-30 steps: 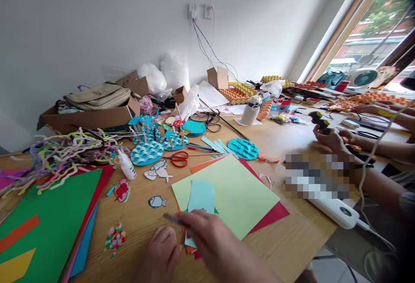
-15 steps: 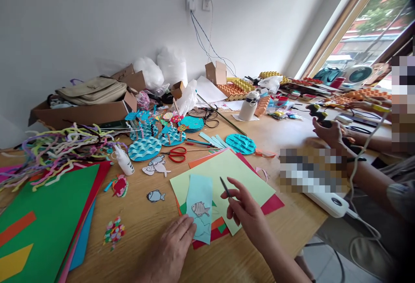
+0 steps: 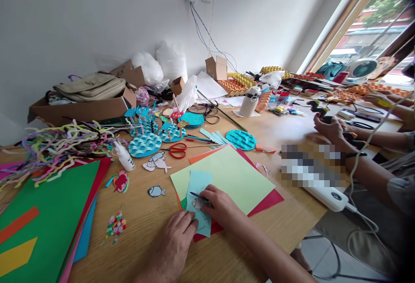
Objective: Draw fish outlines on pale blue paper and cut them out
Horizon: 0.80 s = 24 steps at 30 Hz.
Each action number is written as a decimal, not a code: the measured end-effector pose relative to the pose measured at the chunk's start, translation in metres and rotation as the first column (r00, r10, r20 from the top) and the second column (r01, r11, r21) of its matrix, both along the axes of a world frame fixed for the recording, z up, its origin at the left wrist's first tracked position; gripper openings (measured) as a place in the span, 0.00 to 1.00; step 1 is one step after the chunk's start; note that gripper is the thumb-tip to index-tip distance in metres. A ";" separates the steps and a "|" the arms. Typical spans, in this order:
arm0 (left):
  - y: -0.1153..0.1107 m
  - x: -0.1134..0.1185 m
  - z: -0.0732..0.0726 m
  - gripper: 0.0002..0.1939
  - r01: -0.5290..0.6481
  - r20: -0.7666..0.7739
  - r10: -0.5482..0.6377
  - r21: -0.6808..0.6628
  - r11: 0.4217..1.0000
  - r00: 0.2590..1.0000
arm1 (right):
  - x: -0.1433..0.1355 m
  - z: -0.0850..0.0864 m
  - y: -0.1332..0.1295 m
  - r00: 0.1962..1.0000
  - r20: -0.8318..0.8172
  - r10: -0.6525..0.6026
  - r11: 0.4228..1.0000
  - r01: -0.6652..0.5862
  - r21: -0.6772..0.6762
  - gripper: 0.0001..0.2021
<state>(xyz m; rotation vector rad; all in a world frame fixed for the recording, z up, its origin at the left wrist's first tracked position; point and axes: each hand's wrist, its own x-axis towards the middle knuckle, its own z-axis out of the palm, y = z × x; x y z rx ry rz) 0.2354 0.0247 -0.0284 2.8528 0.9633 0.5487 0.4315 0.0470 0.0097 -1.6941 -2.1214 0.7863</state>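
Observation:
My left hand [image 3: 177, 235] lies flat with its fingers on the lower left edge of a light blue paper strip [image 3: 200, 179]. On that strip is a small grey striped fish [image 3: 196, 204], partly covered by my right hand, with faint pencil outlines below it. My right hand [image 3: 219, 207] is closed around a slim dark pencil [image 3: 197, 195], held low over the strip; I cannot tell whether its tip touches. Under the strip lies a pale green sheet [image 3: 233, 175] on top of red and orange paper. A cut-out blue-grey fish [image 3: 157, 191] rests on the table to the left.
Red-handled scissors [image 3: 177, 150], a white glue bottle [image 3: 124, 157] and white fish cut-outs [image 3: 157, 163] lie beyond my hands. Coloured paper [image 3: 74, 201] is stacked at left, by pipe cleaners [image 3: 71, 144]. A white power strip [image 3: 327, 194] and a co-worker's hands [image 3: 330, 131] are at right.
My right hand has moved left and down from beside the strip to over it, with the pencil turned to point left. My left hand stays on the strip, which has shifted slightly.

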 end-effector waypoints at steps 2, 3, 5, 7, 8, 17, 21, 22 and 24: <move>0.000 0.000 -0.001 0.24 -0.010 0.011 0.010 -0.017 1.000 1.000 | -0.001 0.000 0.001 1.000 0.018 0.002 1.000 -0.002 -0.001 0.13; 0.000 0.001 -0.002 0.23 -0.014 0.021 0.014 -0.019 1.000 1.000 | -0.001 0.000 0.001 1.000 0.028 0.001 1.000 -0.001 -0.004 0.13; 0.000 0.001 -0.003 0.23 -0.023 0.041 0.023 -0.016 1.000 0.999 | -0.002 0.000 0.002 0.999 0.045 -0.003 1.000 0.003 -0.010 0.13; 0.000 0.002 -0.003 0.23 -0.027 0.046 0.027 -0.004 1.000 0.999 | -0.002 0.001 0.002 0.998 0.057 -0.004 1.000 0.005 -0.016 0.13; 0.000 0.002 -0.002 0.24 -0.027 0.040 0.027 0.001 1.000 0.999 | -0.003 0.001 0.002 0.998 0.062 -0.003 1.000 0.004 -0.019 0.13; 0.009 -0.001 0.014 0.24 0.013 0.012 -0.012 -0.113 0.993 1.000 | -0.003 0.005 0.004 0.998 0.065 0.003 0.999 0.000 -0.036 0.12; 0.014 -0.005 0.016 0.23 0.043 0.032 -0.037 -0.211 0.977 0.999 | -0.002 0.004 0.005 0.998 0.063 0.015 1.000 -0.014 -0.026 0.11; 0.015 -0.005 0.017 0.23 0.045 0.028 -0.040 -0.227 0.973 0.999 | -0.002 0.004 0.006 0.998 0.063 0.018 1.000 -0.017 -0.026 0.11; 0.015 -0.006 0.019 0.22 0.047 0.012 -0.045 -0.247 0.968 0.999 | -0.001 0.003 0.006 0.998 0.063 0.023 0.999 -0.021 -0.030 0.11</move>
